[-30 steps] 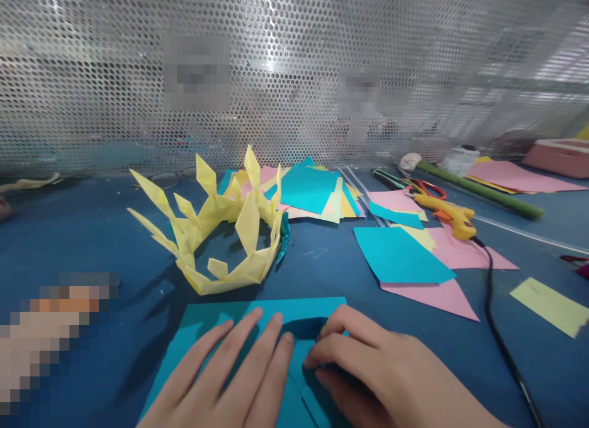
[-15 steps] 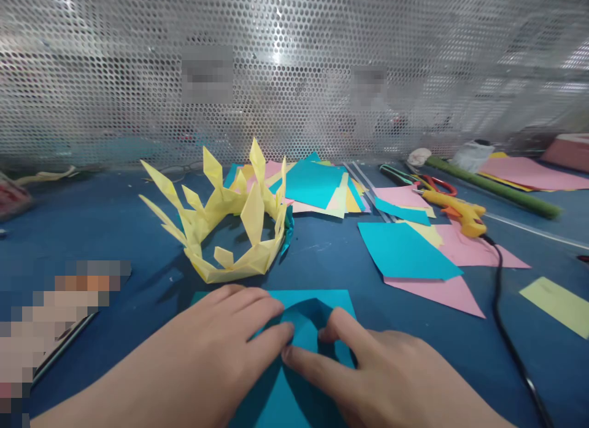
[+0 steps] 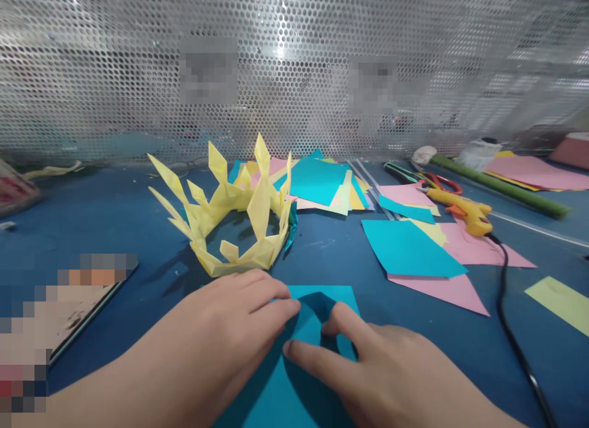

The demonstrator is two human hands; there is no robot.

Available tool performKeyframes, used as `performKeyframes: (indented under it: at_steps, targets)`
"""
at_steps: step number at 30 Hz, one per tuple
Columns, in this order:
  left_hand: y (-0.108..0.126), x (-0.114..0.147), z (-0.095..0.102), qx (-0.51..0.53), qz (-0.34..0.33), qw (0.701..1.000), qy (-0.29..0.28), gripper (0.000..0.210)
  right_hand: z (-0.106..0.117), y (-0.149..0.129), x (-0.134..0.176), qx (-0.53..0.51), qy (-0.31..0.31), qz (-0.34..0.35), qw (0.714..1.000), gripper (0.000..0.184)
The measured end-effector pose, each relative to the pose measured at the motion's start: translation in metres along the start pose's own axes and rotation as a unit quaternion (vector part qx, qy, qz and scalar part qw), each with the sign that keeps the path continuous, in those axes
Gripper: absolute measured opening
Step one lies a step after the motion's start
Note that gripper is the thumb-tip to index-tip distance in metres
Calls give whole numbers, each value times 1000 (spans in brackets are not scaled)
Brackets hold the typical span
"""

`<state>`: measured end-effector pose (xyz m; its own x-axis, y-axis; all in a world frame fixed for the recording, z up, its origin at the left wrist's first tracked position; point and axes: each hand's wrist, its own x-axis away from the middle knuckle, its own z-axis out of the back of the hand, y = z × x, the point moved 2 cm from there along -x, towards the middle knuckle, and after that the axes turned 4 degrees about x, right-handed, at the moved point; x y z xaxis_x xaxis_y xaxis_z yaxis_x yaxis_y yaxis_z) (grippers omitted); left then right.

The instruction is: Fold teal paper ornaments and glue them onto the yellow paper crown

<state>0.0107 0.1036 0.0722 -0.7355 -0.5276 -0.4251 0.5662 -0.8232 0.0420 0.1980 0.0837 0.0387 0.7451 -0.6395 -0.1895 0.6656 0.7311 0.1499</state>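
Note:
A sheet of turquoise paper (image 3: 299, 373) lies in front of me, with a fold raised near its middle. My left hand (image 3: 243, 317) rests palm down over the sheet's left side, fingers stretched out flat on it. On the right side, my right hand (image 3: 363, 360) presses the paper with thumb and forefinger apart; its other fingers are mostly hidden. Just beyond my left hand stands a crown of folded yellow paper (image 3: 209, 247) with tall pointed pieces and a bit of turquoise paper on its right side.
Coloured sheets (image 3: 317, 181) are piled behind. To the right are a turquoise square (image 3: 411, 249) on pink paper, a yellow glue gun (image 3: 469, 213) with its black cord (image 3: 506, 311), red-handled scissors (image 3: 445, 183) and a green stem (image 3: 501, 188). A phone-like slab (image 3: 87, 317) lies left.
My left thumb and fingers have shifted slightly up and away from my right thumb, so a wider gap shows between the hands. The view has moved a little.

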Motion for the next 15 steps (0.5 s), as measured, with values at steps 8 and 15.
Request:
performKeyframes:
  at_steps: [8,15]
  targets:
    - [5,-4,-3,6,14,1000,-15,42,1,1,5,-66,14,-40,997,47]
    - [8,12,-15,36,113,992,-40,19,3,3,7,-168,41,-111,979,38]
